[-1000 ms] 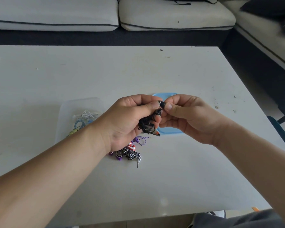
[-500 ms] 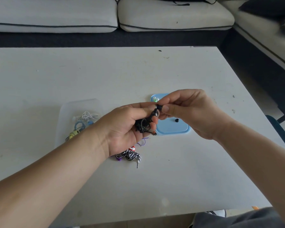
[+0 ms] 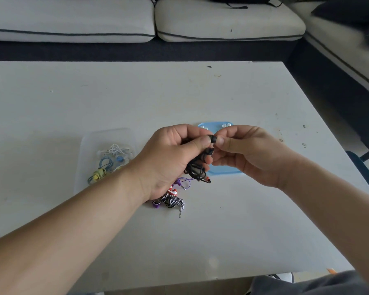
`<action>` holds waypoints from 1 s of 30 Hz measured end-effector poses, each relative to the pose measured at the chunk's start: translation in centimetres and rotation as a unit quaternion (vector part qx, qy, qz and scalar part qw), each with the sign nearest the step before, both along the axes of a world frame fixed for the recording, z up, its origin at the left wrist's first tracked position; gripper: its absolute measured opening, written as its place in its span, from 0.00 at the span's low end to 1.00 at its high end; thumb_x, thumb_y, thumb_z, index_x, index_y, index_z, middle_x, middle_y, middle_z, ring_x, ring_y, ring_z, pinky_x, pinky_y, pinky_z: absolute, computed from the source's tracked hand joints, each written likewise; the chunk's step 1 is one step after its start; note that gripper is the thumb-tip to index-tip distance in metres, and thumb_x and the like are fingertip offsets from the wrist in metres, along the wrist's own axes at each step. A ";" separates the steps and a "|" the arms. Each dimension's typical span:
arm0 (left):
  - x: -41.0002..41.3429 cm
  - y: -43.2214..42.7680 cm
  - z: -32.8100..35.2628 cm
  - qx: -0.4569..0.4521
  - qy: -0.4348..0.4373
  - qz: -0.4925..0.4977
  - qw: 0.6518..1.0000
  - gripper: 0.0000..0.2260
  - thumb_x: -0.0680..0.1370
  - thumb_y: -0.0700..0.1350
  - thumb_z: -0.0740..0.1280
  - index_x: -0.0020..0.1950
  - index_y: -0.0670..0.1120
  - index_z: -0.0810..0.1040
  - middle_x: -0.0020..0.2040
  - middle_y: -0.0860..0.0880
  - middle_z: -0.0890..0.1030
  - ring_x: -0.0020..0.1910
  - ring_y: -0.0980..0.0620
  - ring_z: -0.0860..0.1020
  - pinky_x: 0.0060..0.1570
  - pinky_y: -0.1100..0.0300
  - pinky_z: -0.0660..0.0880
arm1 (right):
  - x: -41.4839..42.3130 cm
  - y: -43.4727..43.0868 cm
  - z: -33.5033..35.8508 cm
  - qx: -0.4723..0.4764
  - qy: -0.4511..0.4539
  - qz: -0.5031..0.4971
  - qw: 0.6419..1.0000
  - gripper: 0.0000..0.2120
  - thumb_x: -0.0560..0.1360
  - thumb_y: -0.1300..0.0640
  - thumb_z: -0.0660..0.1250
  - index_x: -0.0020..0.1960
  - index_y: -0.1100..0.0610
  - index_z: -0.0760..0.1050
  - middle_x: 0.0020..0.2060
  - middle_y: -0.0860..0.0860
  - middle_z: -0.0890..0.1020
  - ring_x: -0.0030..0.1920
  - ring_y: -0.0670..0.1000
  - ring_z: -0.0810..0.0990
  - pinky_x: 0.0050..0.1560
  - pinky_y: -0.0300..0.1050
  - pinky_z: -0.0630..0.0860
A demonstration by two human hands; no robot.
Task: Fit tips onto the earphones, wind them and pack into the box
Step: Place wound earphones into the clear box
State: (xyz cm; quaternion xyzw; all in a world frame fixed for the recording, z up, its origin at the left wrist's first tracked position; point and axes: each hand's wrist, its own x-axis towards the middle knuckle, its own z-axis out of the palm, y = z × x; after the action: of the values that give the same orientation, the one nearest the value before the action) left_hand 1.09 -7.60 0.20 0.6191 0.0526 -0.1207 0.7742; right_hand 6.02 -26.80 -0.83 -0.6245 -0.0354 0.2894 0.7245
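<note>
My left hand (image 3: 170, 160) grips a bundle of black earphones (image 3: 197, 169) above the table, thumb pressed near an earbud. My right hand (image 3: 249, 154) pinches a small black tip (image 3: 213, 139) against that earbud. Behind both hands lies a light blue lid (image 3: 224, 172) with a few pale tips (image 3: 226, 125) at its far edge. A clear plastic box (image 3: 87, 150) at the left holds wound white, blue and yellow-green earphones (image 3: 109, 160). Under my left wrist lie striped black-and-white earphones (image 3: 172, 202) and purple ones (image 3: 182, 182).
The white table (image 3: 179, 99) ends at a front edge close to my body and a right edge near a dark chair leg (image 3: 362, 169). A pale sofa (image 3: 136, 20) runs behind the table and along the right.
My right hand came back toward the left hand and now covers more of the blue lid. The black tip is now pressed against the earbud. The loose black tip on the lid is hidden.
</note>
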 end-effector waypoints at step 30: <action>0.5 0.7 -0.3 0.014 -0.013 0.028 0.999 0.06 0.81 0.35 0.68 0.54 0.40 0.84 0.39 0.44 0.84 0.37 0.49 0.82 0.37 0.59 0.79 | -1.1 1.3 1.2 -0.100 -0.180 -0.082 0.975 0.01 0.75 0.67 0.73 0.47 0.65 0.84 0.39 0.65 0.86 0.38 0.57 0.85 0.40 0.40 0.80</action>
State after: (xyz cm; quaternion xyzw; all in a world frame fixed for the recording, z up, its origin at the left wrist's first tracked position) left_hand 1.55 -6.94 -0.10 0.6294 0.0614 -0.0896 0.7694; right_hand 4.95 -25.55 0.34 -0.7365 -0.0849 0.1136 0.6614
